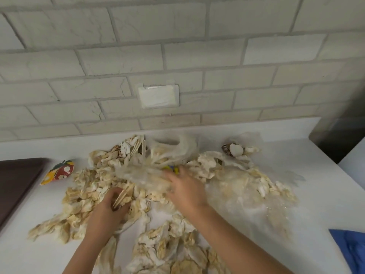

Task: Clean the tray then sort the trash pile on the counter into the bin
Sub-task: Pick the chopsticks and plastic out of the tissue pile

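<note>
Head view: the trash pile (162,240) sprawls over the middle of the white table (316,194), mostly crumpled, stained napkins with clear plastic (142,175) lying over them. The tray (17,182) sits at the far left, apart from the pile, with a bright wrapper (59,173) between the two.

The left hand (110,206) rests in the near-left part of the pile, its fingers curled round a few pale sticks (123,195). It probably holds them so that the hard pieces stay separate from the paper. The right hand (184,187) reaches across onto the plastic, its fingertips near a small yellow-and-blue scrap (173,169), which may be the next thing it picks out. Sorting looks barely begun, as nearly all the pile lies on the table.

Motion blur smears the right hand, so it is not possible to say whether it grips the plastic or only presses on it. The scrap is too small and too covered to identify. The tray is cut by the frame, so its surface cannot be judged. A blue cloth (351,252) is clipped at the lower right, and no bin is in sight.
</note>
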{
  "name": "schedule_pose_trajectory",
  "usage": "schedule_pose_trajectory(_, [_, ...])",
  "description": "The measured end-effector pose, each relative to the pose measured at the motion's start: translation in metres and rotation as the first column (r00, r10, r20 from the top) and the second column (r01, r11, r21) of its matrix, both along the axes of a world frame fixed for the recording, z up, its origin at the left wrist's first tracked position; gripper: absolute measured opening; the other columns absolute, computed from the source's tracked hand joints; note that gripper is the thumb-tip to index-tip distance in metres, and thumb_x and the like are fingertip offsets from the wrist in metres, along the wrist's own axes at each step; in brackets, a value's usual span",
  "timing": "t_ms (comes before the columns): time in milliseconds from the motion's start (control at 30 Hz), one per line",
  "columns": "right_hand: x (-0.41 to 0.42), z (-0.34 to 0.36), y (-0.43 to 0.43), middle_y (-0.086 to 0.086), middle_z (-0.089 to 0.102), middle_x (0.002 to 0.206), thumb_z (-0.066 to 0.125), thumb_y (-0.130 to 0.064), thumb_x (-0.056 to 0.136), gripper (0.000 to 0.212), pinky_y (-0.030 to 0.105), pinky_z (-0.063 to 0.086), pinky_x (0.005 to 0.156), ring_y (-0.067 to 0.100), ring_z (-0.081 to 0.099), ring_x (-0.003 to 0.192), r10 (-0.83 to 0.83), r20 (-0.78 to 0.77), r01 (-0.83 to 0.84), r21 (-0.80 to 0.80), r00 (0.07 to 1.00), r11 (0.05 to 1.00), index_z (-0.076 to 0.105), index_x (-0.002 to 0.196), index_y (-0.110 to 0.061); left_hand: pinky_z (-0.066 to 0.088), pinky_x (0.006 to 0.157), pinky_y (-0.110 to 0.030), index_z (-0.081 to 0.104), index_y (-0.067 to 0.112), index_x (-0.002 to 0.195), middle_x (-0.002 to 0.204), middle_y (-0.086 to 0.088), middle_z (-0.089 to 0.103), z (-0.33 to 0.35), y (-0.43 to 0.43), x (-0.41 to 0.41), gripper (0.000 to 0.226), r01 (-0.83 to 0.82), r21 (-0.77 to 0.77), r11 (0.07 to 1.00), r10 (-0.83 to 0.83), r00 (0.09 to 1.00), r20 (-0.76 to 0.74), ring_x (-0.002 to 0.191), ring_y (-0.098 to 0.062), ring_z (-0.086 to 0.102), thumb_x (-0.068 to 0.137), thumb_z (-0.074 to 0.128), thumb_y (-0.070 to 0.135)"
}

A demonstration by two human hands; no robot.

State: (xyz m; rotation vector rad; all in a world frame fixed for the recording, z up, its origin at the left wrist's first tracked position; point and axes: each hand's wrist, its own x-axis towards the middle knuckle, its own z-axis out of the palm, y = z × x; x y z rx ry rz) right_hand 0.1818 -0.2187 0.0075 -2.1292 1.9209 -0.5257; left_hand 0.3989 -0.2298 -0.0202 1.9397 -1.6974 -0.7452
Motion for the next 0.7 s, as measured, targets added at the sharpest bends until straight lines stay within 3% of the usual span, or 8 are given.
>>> schedule_pose_trajectory(100, [0.008,0.002,0.023,0.009,0.04,0.135,0.051,-0.02,0.089,0.057,0.038,0.055,0.071,0.027,0.063,0.082,0.065,-0.009,-0.064,0.078,0.998,0.995,0.033,0.138,-0.042,0.041,0.048,-0.025,0.053,0.024,0.093,0.073,0.003,0.064,-0.002,0.001,0.0,0.017,-0.036,0.014,0.999,0.037,0.995,-0.089,0.05,-0.013,0.06,0.085,0.067,0.022])
schedule_pose_trajectory(233, [0.004,0.006,0.056,0.008,0.036,0.135,0.048,-0.017,0.091,0.056,0.038,0.052,0.075,0.03,0.061,0.087,0.058,-0.008,-0.055,0.187,0.998,0.981,0.029,0.138,-0.042,0.046,0.057,-0.029,0.046,0.031,0.117,0.096,0.005,0.059,-0.003,0.0,0.004,0.05,0.005,0.033,0.999,0.0,0.987,-0.164,0.073,-0.02,0.065,0.082,0.061,-0.003])
schedule_pose_trajectory(333, [0.0,0.009,0.076,0.007,0.043,0.128,0.047,-0.019,0.094,0.05,0.036,0.047,0.077,0.03,0.06,0.095,0.066,-0.006,-0.062,0.28,0.998,0.958,0.03,0.135,-0.042,0.048,0.064,-0.028,0.049,0.028,0.119,0.098,0.009,0.06,-0.003,0.002,0.005,0.048,0.032,-0.013,0.999,-0.033,0.986,-0.166,0.085,-0.018,0.064,0.081,0.071,0.009])
schedule_pose_trajectory(433, [-0.006,0.01,0.087,0.004,0.049,0.125,0.046,-0.025,0.096,0.047,0.036,0.045,0.086,0.026,0.057,0.106,0.058,0.013,-0.059,0.351,0.998,0.934,0.033,0.137,-0.041,0.046,0.061,-0.029,0.052,0.032,0.119,0.08,0.019,0.056,-0.002,0.002,0.002,0.042,-0.007,-0.023,1.0,0.005,0.995,-0.097,0.073,-0.019,0.062,0.082,0.072,0.026])
schedule_pose_trajectory(567, [-0.022,0.007,0.089,-0.002,0.05,0.125,0.047,-0.031,0.093,0.049,0.031,0.043,0.091,0.019,0.053,0.112,-0.084,0.031,0.068,0.357,0.996,0.931,0.032,0.137,-0.046,0.043,0.05,-0.028,0.062,0.024,0.115,0.063,0.004,0.064,-0.003,0.003,0.005,0.033,0.032,-0.031,0.999,-0.032,0.999,-0.013,0.052,-0.018,0.06,0.083,0.07,0.022])
schedule_pose_trajectory(700, [-0.036,0.007,0.087,-0.008,0.053,0.12,0.051,-0.031,0.092,0.052,0.022,0.042,0.087,0.011,0.054,0.106,-0.225,0.067,0.195,0.305,0.972,0.932,0.034,0.137,-0.051,0.047,0.048,-0.028,0.059,0.03,0.116,0.066,0.009,0.066,0.001,0.009,0.004,0.034,0.046,-0.057,0.997,-0.046,0.999,0.008,0.046,-0.003,0.059,0.084,0.07,0.025])
